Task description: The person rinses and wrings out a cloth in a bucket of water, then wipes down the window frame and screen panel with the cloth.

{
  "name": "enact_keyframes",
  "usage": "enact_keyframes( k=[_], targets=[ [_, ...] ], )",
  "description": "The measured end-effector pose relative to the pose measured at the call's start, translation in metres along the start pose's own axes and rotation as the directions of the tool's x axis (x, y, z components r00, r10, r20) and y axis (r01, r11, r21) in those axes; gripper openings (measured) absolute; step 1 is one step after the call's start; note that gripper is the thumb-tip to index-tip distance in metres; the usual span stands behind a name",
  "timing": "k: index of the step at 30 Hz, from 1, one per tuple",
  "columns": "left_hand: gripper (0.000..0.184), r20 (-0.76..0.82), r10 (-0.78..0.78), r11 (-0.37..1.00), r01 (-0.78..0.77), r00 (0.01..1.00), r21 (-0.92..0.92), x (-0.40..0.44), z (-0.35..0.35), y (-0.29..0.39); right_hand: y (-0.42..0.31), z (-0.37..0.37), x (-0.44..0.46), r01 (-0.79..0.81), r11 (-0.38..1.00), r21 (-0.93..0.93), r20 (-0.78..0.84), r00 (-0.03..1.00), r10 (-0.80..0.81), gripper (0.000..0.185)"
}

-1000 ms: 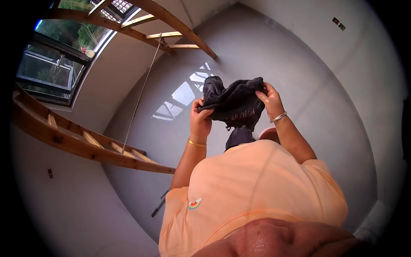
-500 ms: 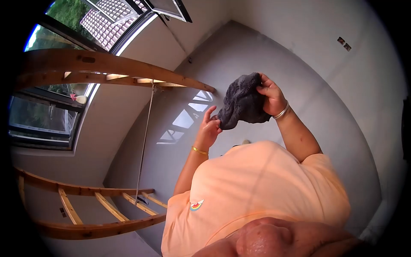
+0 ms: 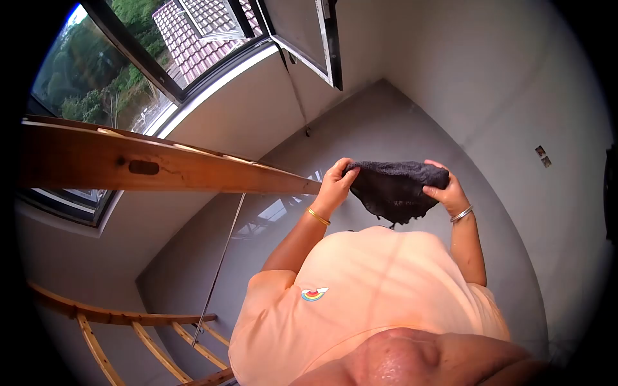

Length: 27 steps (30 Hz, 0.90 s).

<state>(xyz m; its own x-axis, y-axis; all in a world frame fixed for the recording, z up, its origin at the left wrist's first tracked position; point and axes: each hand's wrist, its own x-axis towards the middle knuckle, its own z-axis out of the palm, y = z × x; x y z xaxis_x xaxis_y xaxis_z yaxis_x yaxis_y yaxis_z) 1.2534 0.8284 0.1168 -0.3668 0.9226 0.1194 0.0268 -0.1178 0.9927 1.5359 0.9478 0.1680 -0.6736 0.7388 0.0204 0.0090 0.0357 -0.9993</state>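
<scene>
in the head view, the dark grey, fuzzy cloth with a ragged lower edge [image 3: 396,193] is in the air in front of the chest, above the smooth grey floor [image 3: 380,122]. half a second ago it was bunched up, with the left hand pinching a low corner; now its top edge is pulled nearly straight between both hands and its lower part hangs down, so more of its face lies open for handling. the left hand [image 3: 337,183], below a thin gold bracelet [image 3: 318,217], pinches the left end between thumb and fingers. the right hand [image 3: 449,192], with a silver bangle [image 3: 461,214] at the wrist, grips the right end, thumb in front.

as for edges, the thick brown wooden ladder rail [image 3: 180,168] ends close beside the left hand in the picture; i cannot tell how far apart they are in depth. a thin pale rope [image 3: 221,267] runs down from it to the lower wooden ladder section with rungs [image 3: 109,316]. the black-framed open window sash [image 3: 331,51] juts out beyond. to the right, bare floor stretches between the right hand and the plain pale wall [image 3: 502,83], leaving more sideways room there.
</scene>
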Motion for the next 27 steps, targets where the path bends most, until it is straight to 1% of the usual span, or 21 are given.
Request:
enact_keyframes(
  k=[1,3,4,5,6,7,8,9,11,13,15,16,17,19,20,21,23,24,25,26,27],
  targets=[
    [0.011,-0.01,0.009,1.0,-0.01,1.0,-0.009,0.02,-0.005,0.003,0.008,-0.002,0.016,-0.099,0.985,-0.143,0.066,0.992,0.109,0.04],
    [0.012,0.009,0.158,0.986,-0.158,0.987,0.061,0.048,-0.005,0.002,0.03,-0.002,0.032,-0.21,0.934,-0.289,0.139,0.956,0.258,0.032],
    [0.013,-0.006,0.182,0.982,-0.181,0.983,0.055,0.06,-0.003,0.002,0.055,-0.005,0.037,-0.204,0.942,-0.268,0.069,0.971,0.231,0.03],
    [0.013,-0.014,0.182,0.982,-0.181,0.983,0.055,0.079,-0.008,0.001,0.045,-0.006,0.056,-0.189,0.968,-0.167,0.168,0.962,0.217,0.032],
    [0.013,-0.037,0.11,0.994,-0.109,0.993,0.017,0.097,-0.012,-0.003,0.054,-0.009,0.07,-0.159,0.982,0.105,0.146,0.979,0.143,0.037],
    [0.013,-0.061,0.034,0.999,-0.036,0.998,-0.023,0.115,-0.016,-0.008,0.064,-0.012,0.087,-0.116,0.922,0.369,0.108,0.991,0.082,0.042],
    [0.015,-0.017,-0.008,0.99,0.005,1.0,-0.142,0.129,-0.018,-0.016,0.057,-0.015,0.106,-0.136,0.824,0.551,0.142,0.988,0.069,0.048],
    [0.015,-0.041,-0.01,0.99,0.004,0.999,-0.14,0.142,-0.019,-0.018,0.047,-0.018,0.125,-0.167,0.69,0.705,0.182,0.982,0.052,0.054],
    [0.018,-0.004,0.001,1.0,-0.001,1.0,0.001,0.159,-0.02,-0.023,0.052,-0.037,0.161,-0.175,0.661,0.73,0.231,0.973,0.002,0.068],
    [0.023,-0.12,-0.063,0.997,0.068,0.991,0.038,0.189,-0.024,-0.042,0.056,-0.055,0.207,-0.166,0.634,0.755,0.226,0.974,-0.015,0.073],
    [0.026,-0.184,-0.16,0.961,0.196,0.97,0.195,0.206,-0.03,-0.05,0.046,-0.067,0.242,-0.176,0.573,0.8,0.193,0.981,0.031,0.077],
    [0.028,-0.213,-0.214,0.953,0.251,0.953,0.167,0.214,-0.035,-0.055,0.044,-0.076,0.26,-0.169,0.566,0.807,0.217,0.976,-0.018,0.079],
    [0.028,-0.255,-0.22,0.95,0.266,0.942,0.161,0.215,-0.041,-0.064,0.044,-0.082,0.272,-0.105,0.596,0.796,0.171,0.984,-0.054,0.08],
    [0.03,-0.304,-0.263,0.905,0.343,0.916,0.251,0.224,-0.055,-0.08,0.028,-0.079,0.304,-0.085,0.536,0.84,0.217,0.957,-0.19,0.078],
    [0.033,-0.333,-0.319,0.85,0.424,0.887,0.314,0.225,-0.063,-0.074,0.03,-0.085,0.322,-0.116,0.529,0.841,0.244,0.953,-0.18,0.078],
    [0.033,-0.357,-0.33,0.843,0.443,0.874,0.306,0.223,-0.07,-0.078,0.032,-0.091,0.341,-0.167,0.511,0.843,0.323,0.917,-0.232,0.078],
    [0.034,-0.425,-0.389,0.693,0.564,0.817,0.449,0.214,-0.085,-0.097,0.028,-0.087,0.372,-0.242,0.489,0.838,0.413,0.867,-0.278,0.077],
    [0.04,-0.457,-0.443,0.561,0.636,0.772,0.53,0.203,-0.09,-0.106,0.021,-0.081,0.379,-0.213,0.501,0.839,0.355,0.911,-0.207,0.077],
    [0.044,-0.502,-0.502,0.348,0.696,0.704,0.628,0.194,-0.094,-0.116,0.018,-0.077,0.39,-0.186,0.517,0.836,0.293,0.947,-0.134,0.077],
    [0.047,-0.552,-0.544,0.118,0.708,0.632,0.696,0.184,-0.095,-0.122,0.02,-0.074,0.402,-0.217,0.461,0.86,0.352,0.907,-0.229,0.075],
    [0.05,-0.573,-0.584,-0.027,0.692,0.575,0.722,0.168,-0.102,-0.141,0.02,-0.071,0.411,-0.228,0.461,0.858,0.361,0.905,-0.224,0.075]
  ],
)
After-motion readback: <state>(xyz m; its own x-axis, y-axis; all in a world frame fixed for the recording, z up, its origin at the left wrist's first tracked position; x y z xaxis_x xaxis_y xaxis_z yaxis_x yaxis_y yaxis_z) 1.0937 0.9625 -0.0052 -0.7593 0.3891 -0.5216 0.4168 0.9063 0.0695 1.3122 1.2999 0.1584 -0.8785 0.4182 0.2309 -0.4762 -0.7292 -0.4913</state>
